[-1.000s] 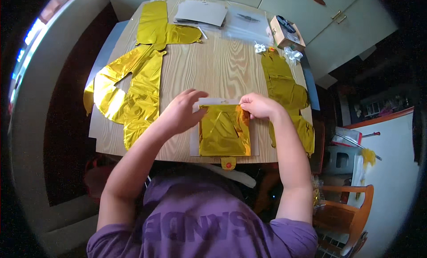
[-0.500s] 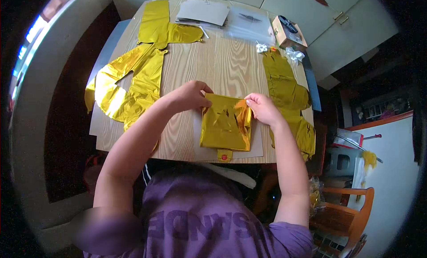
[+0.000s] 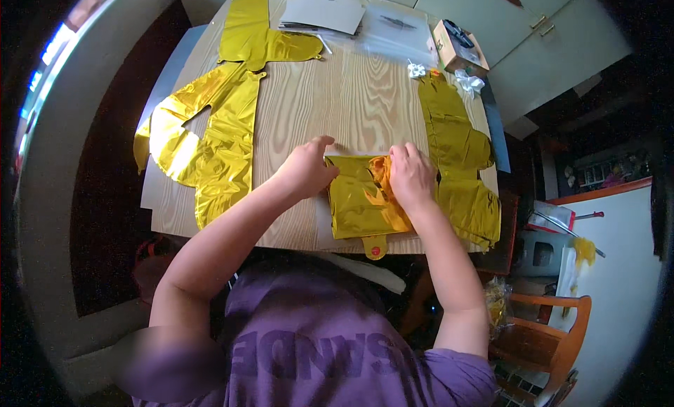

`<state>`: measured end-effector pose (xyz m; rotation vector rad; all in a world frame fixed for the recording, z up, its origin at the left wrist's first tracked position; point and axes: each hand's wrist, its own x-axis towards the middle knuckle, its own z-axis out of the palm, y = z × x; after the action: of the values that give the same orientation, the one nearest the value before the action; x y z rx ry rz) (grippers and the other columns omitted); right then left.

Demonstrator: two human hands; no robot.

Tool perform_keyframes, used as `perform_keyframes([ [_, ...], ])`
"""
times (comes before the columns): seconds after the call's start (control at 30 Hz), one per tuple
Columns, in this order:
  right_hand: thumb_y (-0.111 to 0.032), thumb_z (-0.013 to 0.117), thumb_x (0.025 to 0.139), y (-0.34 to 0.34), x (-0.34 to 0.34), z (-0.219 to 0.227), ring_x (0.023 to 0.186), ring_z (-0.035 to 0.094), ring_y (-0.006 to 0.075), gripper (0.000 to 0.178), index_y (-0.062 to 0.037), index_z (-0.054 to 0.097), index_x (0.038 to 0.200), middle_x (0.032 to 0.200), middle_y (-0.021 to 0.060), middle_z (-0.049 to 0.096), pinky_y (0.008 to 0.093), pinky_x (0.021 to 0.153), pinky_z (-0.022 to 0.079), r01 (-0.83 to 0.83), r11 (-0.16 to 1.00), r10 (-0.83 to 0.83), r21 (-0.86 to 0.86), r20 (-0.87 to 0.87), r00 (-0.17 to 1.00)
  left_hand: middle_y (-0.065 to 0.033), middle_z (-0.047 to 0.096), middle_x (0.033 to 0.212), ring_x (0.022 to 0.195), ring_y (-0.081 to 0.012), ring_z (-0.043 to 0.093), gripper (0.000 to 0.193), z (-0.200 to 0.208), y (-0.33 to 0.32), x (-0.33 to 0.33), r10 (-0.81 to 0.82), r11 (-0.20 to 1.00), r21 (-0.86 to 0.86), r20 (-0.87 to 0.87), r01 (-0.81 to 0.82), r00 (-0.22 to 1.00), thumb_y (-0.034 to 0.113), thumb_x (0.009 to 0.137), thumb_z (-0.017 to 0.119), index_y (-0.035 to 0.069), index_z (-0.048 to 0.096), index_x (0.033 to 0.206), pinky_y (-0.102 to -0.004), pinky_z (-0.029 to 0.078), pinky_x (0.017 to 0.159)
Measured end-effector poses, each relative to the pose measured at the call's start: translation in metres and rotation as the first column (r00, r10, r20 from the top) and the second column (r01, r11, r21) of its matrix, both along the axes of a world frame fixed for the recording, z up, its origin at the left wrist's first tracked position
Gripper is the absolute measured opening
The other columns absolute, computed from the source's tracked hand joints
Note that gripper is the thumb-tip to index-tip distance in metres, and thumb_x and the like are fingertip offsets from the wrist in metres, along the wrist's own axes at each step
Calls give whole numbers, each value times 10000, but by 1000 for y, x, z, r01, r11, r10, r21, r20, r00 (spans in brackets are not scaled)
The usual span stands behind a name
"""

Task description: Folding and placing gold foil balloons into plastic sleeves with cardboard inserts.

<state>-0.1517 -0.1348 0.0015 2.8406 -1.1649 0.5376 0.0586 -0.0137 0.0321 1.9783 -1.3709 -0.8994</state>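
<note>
The foil (image 3: 354, 209) lies between your left hand (image 3: 307, 171), its fingers parted by the foil's far left corner, and your right hand (image 3: 413, 176), which grips the bunched right side, with a gold sheet (image 3: 228, 143) left of both and a box (image 3: 449, 50) beyond your right.

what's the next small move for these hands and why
I'd probably have the right hand ease the bunched right side of the folded gold foil flat, with the left hand steadying the upper left corner. The foil looks crumpled beside the right hand, its left part lies smoother, and the left hand is at that corner.
</note>
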Motion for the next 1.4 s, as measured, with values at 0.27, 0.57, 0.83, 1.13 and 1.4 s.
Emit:
perform_keyframes([
  [0.27,-266,546,984,41,-14,17,1334,437,406,450,-15,516,1356,1428,222,474,540,1121,309,-204,969,193,136,87,977,-215,702,822,804,-355,712,569,-14,-1,-11,42,989,-148,94,-28,995,129,852,690,3,479,1365,-436,556,750],
  [0.57,-408,522,995,42,-18,-1,1490,228,393,696,-39,297,1541,1617,210,240,555,1208,143,-162,964,184,209,-86,979,-236,698,831,813,-408,698,541,-21,-4,-9,39,990,-143,172,-15,984,209,896,666,13,477,1363,-481,548,768],
  [0.83,-437,535,981,44,-18,1,1498,213,400,735,-55,273,1552,1620,216,232,576,1208,125,-149,964,171,221,-83,982,-226,554,1331,1271,-389,511,705,19,26,-38,-211,911,-174,583,374,785,428,865,677,51,461,1420,-519,398,1052],
  [1.13,-421,526,982,41,-22,-2,1498,225,386,712,-57,295,1549,1621,205,243,579,1202,133,-149,970,171,193,-102,980,-216,331,1572,1482,-399,270,840,-14,49,-29,-457,702,-280,528,654,716,510,870,640,52,363,1518,-555,202,1208],
  [1.4,-462,471,1005,41,-21,0,1502,217,390,707,-61,285,1557,1627,208,232,580,1199,120,-140,960,168,242,-99,981,-166,640,1194,1131,-317,629,397,-13,48,-18,-299,373,-368,821,852,486,229,825,614,-10,655,1139,-516,483,1041],
])
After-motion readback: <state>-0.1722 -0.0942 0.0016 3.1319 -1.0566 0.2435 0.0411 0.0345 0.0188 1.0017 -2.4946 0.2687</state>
